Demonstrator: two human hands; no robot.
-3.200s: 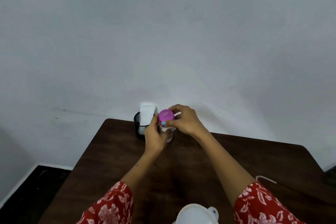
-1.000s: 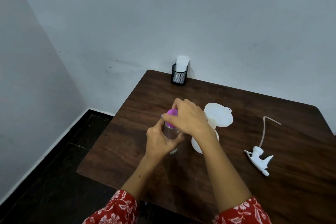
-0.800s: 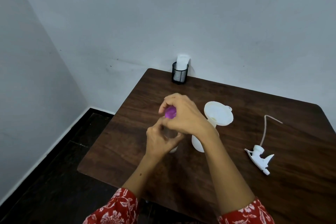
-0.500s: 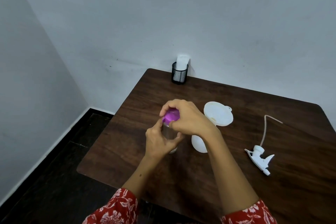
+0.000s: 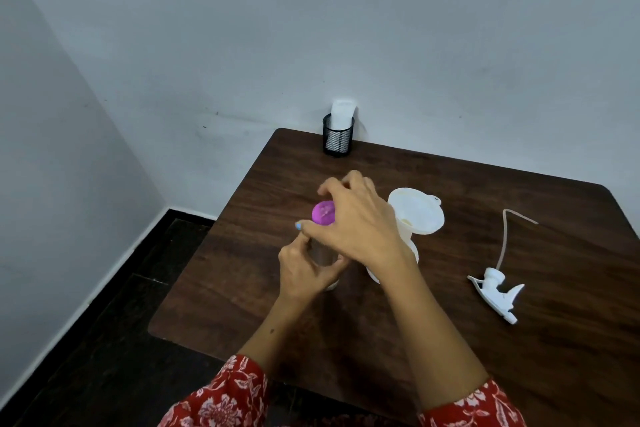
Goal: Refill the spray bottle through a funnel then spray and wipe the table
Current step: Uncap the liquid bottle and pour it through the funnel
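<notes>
The left hand (image 5: 304, 270) wraps its grip around the body of a clear bottle (image 5: 322, 255) that stands upright on the dark wooden worktop (image 5: 554, 340), fingers curled round the far side and thumb on the near side, so the grip is clamped on the bottle. The right hand (image 5: 356, 225) reaches over from the right and sits on top of the bottle, its fingertips and thumb closed around the purple cap (image 5: 324, 213), which shows just past the knuckles at the left of the hand; whether the cap is seated on the neck or lifted off it cannot be told, as the hand hides the join. Just to the right of the bottle, partly behind the right wrist, stands a white spray bottle (image 5: 412, 251) with a white funnel (image 5: 415, 210) set in its mouth, the funnel's wide bowl facing up and a small tab on its far right rim. Well to the right, apart from both, the white spray head (image 5: 495, 293) lies on its side on the worktop, its thin tube (image 5: 505, 239) running away toward the far side and bending right at the end. At the far left corner of the worktop, against the pale wall (image 5: 381, 28), a black mesh cup (image 5: 338, 137) holds a folded white cloth (image 5: 342, 113) standing up in it. Both forearms come in from the near edge, in red floral sleeves (image 5: 225, 399).
</notes>
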